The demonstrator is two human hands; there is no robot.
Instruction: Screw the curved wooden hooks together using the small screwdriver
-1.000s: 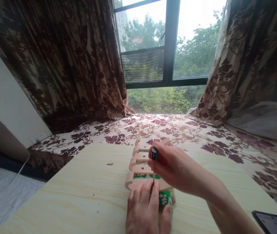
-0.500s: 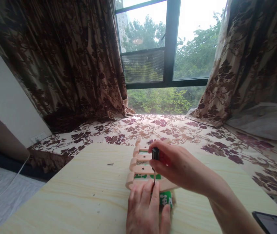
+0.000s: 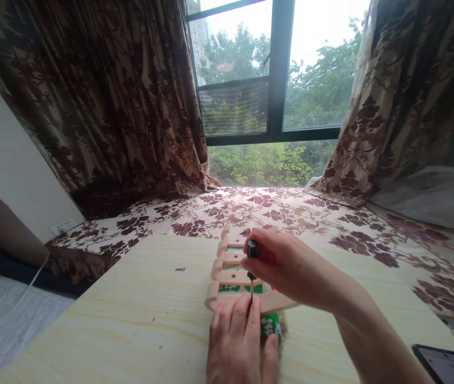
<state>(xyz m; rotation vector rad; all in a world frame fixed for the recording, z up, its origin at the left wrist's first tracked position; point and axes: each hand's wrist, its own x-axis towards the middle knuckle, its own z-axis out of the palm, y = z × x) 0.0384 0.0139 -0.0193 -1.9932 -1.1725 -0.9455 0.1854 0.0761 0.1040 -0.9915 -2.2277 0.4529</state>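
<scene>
A screwdriver (image 3: 253, 250) with a black handle stands upright in my right hand (image 3: 278, 261), its fingers wrapped round the handle. The metal shaft points down at the nearest slat of a pale wooden piece (image 3: 221, 276) with curved ends and several slats. Beside the screwdriver tip, my left hand (image 3: 237, 336) lies over the near slat, fingers pressing down around the shaft's lower end; what they pinch, if anything, is hidden. Under the slats shows a green and white printed packet (image 3: 270, 324).
The pale wood-grain table (image 3: 110, 314) bears small screws (image 3: 180, 269) left of the wooden piece and a few dark specks. A phone (image 3: 446, 365) lies at the right edge. Beyond are a floral-covered ledge (image 3: 267, 205), curtains and a window.
My right hand has turned slightly about the screwdriver handle and its wrist has shifted a little to the left. My left hand stays nearly in place.
</scene>
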